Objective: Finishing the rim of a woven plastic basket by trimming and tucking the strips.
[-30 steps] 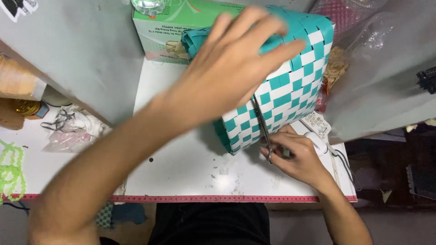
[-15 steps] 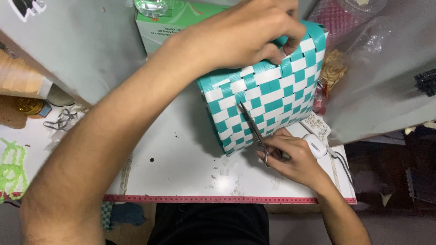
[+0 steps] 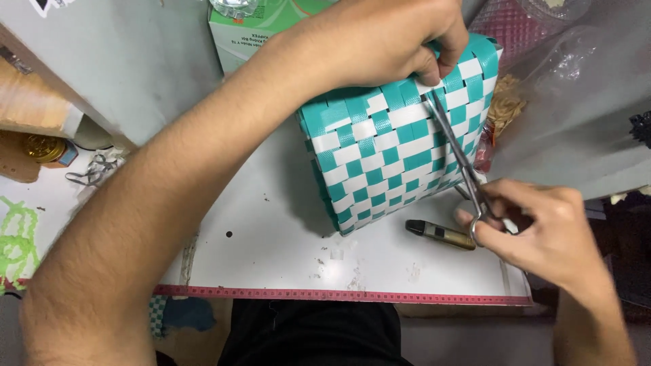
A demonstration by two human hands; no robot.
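A teal and white woven basket [image 3: 397,146] lies tipped on its side toward the far right part of the white table [image 3: 271,251], its checkered wall facing up. The left hand [image 3: 393,41] reaches across from the near left and closes over the basket's far upper edge, fingers curled and thumb pinching a strip there; the long forearm crosses much of the table's left half and hides what lies under it. The right hand [image 3: 536,227], near the table's right edge, is closed around the ring handles of thin metal forceps [image 3: 458,152], fingers through or about the loops; the tool's shaft slants up across the basket's wall, and its tip meets the weave just below the left thumb. Whether the tips are clamped on a strip I cannot tell. Just beside the right hand, on the table in front of the basket, lies a small dark and brass-coloured lighter-like object [image 3: 441,234]. A red measuring tape [image 3: 325,295] runs along the near edge. Behind the basket at the far edge stands a green and white carton [image 3: 247,30], partly blocked by the wrist. To the right, clear plastic sheeting [image 3: 576,88] hangs over things, with tan fibre [image 3: 505,105] just beside the basket's far right corner. Off the left edge sit a gold-lidded jar [image 3: 44,149], a tangle of wire clips [image 3: 95,169] and green cord [image 3: 17,237].
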